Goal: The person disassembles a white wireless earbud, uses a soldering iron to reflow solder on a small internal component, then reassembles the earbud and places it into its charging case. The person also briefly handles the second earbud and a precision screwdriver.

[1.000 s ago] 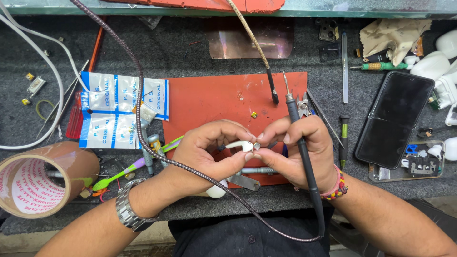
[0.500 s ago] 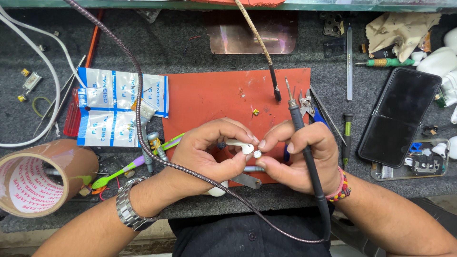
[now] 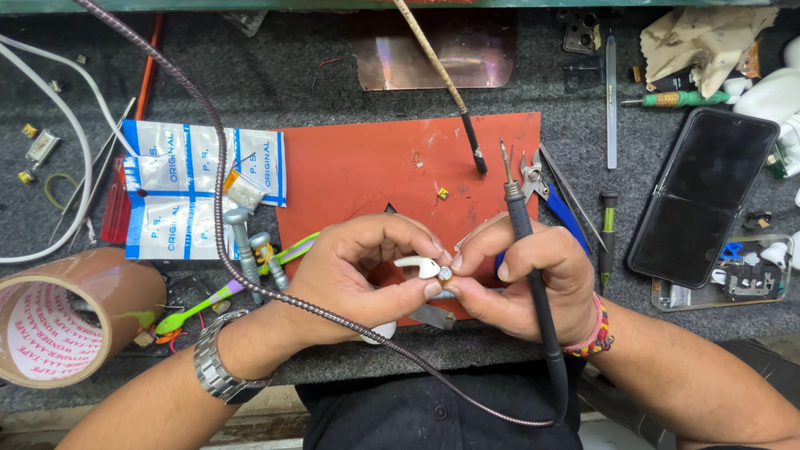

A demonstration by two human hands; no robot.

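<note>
Your left hand (image 3: 358,275) pinches a small white earbud (image 3: 419,267) at its fingertips, over the near edge of the red mat (image 3: 367,171). Your right hand (image 3: 521,279) touches the earbud too, fingers wrapped around a soldering iron (image 3: 521,229). A black phone (image 3: 702,196) lies right, tape roll (image 3: 58,321) left on the tabletop (image 3: 275,75).

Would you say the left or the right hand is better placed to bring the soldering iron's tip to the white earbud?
Probably the right hand: the soldering iron already lies in it, tip pointing away over the red mat. The left hand pinches the white earbud and carries no tool.
</note>
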